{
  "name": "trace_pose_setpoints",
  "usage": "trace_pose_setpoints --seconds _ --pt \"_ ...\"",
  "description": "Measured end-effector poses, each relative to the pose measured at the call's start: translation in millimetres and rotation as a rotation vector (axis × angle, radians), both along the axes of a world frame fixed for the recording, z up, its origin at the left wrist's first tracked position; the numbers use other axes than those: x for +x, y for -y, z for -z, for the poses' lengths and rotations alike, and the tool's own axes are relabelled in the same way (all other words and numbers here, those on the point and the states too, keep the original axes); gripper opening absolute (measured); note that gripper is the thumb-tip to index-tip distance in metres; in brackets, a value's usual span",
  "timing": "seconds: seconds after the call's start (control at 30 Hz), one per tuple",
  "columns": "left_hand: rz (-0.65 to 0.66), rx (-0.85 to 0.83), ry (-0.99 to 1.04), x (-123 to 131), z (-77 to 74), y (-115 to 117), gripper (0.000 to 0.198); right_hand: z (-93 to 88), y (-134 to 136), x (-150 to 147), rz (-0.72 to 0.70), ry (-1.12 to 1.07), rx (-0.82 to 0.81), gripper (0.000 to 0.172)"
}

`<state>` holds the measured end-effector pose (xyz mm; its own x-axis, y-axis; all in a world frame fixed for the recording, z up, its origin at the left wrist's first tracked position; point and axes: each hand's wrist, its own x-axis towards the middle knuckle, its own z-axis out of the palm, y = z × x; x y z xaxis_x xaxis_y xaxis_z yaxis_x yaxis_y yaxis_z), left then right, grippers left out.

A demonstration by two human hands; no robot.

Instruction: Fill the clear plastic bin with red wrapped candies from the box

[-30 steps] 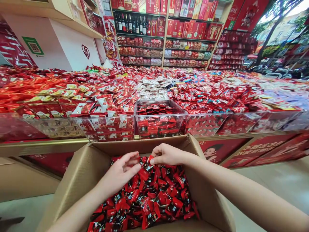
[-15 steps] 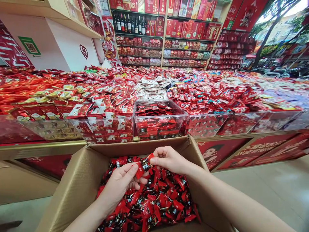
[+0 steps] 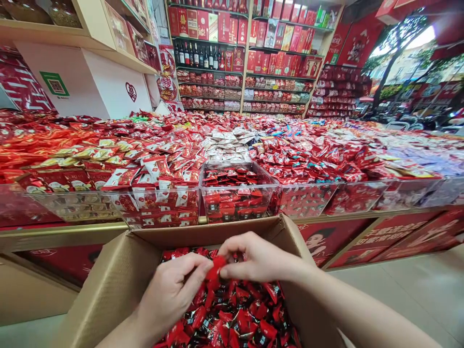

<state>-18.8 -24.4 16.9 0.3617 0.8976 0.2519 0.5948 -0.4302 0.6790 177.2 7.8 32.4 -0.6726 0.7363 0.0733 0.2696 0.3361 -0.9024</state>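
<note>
My left hand [image 3: 170, 292] and my right hand [image 3: 255, 258] meet over an open cardboard box [image 3: 119, 275] heaped with red-and-black wrapped candies [image 3: 239, 319]. Both hands pinch the same red-wrapped candy [image 3: 216, 266] between their fingertips, just above the heap. Behind the box, a clear plastic bin [image 3: 237, 193] on the counter holds the same kind of red-and-black candies, filled to below its rim.
A long display counter [image 3: 72, 232] carries clear bins heaped with red, gold and white [image 3: 226, 140] wrapped sweets. Shelves [image 3: 246, 58] of red gift boxes and bottles line the back wall. Pale floor [image 3: 416, 285] runs to the right of the box.
The camera tipped down and closer. Both hands slid lower toward the candy heap, and my fingers drew closer together around the single red candy.
</note>
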Motion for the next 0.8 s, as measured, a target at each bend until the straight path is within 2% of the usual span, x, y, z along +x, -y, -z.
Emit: trace_pose_setpoints --seconds 0.07,0.13,0.2,0.27,0.33,0.43,0.57,0.8 --pt "-0.034 0.080 0.002 -7.7 -7.9 -4.8 0.019 -31.5 -13.9 7.8 0.123 -0.080 0.129 0.013" --pt "-0.081 0.104 -0.013 -15.8 -8.0 -11.4 0.019 -61.0 -37.3 16.1 0.289 -0.225 0.262 0.014" --pt "-0.114 0.093 -0.043 -23.0 -0.6 -19.2 0.022 -81.8 -66.0 22.1 0.437 -0.287 0.380 0.018" --pt "-0.145 0.054 -0.067 -29.3 10.4 -27.2 0.024 -91.1 -93.6 23.6 0.490 -0.196 0.416 0.017" --pt "-0.171 0.003 -0.080 -34.8 20.4 -33.7 0.026 -90.1 -115.0 20.8 0.431 -0.032 0.371 0.014" --pt "-0.195 -0.039 -0.081 -41.2 28.5 -38.5 0.028 -79.3 -131.6 12.9 0.261 0.143 0.194 0.012" --pt "-0.204 -0.075 -0.079 -43.6 30.2 -38.0 0.029 -69.2 -136.2 7.3 0.117 0.219 -0.073 0.010" --pt "-0.182 -0.111 -0.084 -40.1 31.6 -37.5 0.030 -66.3 -143.5 12.2 0.020 0.293 -0.263 0.011"
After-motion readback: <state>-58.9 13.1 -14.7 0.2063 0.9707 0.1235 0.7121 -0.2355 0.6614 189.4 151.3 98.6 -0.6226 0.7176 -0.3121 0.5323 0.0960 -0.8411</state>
